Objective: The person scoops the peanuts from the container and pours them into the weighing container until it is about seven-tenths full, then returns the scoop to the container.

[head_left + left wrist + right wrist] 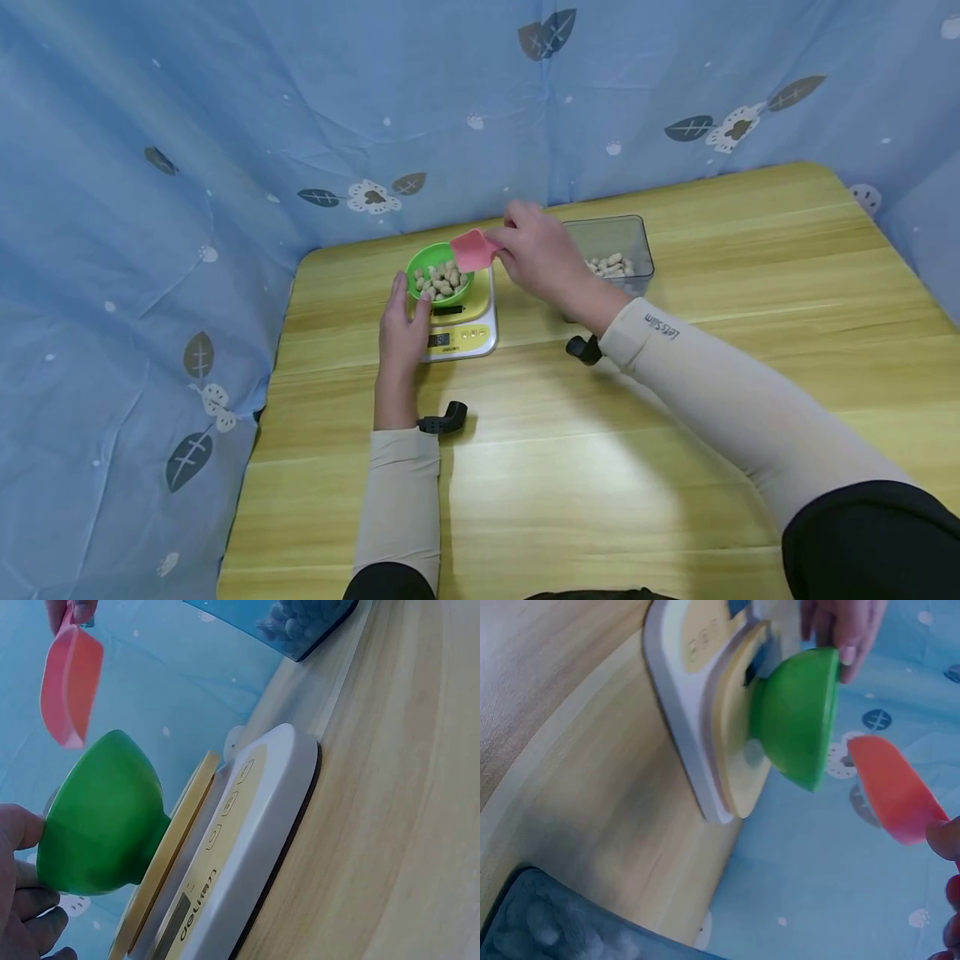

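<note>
A green bowl (462, 293) of peanuts in their shells (442, 282) stands on the round yellow plate of a kitchen scale (486, 337). My left hand (402, 333) holds the bowl at its left side, thumb at the near rim and fingers round the outside. Above the bowl's right edge, my right hand (542, 254) grips a pink scoop (471, 250) by its handle. The scoop's blade tilts toward the bowl, as the right wrist view shows with the scoop (892, 787) apart from the rim. Digits on the scale's display are too small to read surely.
A clear grey plastic box (637, 237) with more peanuts (613, 266) stands right of the scale, partly behind my right hand. The wooden table (525, 483) ends at a blue patterned curtain (450, 100) at the back and left. Black wrist cameras (447, 417) stick out from both wrists.
</note>
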Tool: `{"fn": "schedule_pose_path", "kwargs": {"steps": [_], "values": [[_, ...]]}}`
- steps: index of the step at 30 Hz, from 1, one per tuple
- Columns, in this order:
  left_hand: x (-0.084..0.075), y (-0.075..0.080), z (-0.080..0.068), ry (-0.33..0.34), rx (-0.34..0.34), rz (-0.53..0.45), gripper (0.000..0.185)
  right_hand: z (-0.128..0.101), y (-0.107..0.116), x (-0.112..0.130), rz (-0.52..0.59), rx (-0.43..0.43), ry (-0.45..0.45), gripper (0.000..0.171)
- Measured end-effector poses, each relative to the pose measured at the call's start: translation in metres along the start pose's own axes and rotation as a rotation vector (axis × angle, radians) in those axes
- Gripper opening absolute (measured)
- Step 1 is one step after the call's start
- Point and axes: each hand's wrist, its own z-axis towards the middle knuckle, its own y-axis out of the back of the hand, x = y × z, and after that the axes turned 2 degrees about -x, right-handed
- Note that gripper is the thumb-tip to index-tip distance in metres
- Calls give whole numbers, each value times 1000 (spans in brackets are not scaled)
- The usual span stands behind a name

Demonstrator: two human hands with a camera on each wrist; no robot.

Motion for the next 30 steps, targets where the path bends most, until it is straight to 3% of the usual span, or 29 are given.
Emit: {"fn": "schedule_pose_path", "kwargs": {"steps": [9, 15, 20, 25, 30], "values": [[-8, 3, -2, -7, -20, -5, 69, -10, 37, -11, 111, 116, -221, 30], [-21, 5, -6, -93, -77, 24, 68, -24, 61, -34, 138, 100, -287, 33], [-45, -1, -15, -204, -94, -14, 63, -40, 81, -51, 149, 89, -340, 33], [-66, -18, -21, -281, -37, -45, 61, -58, 96, -63, 133, 75, -379, 33], [-84, -45, -27, -348, 63, -35, 64, -77, 106, -72, 119, 80, -431, 35]]}}
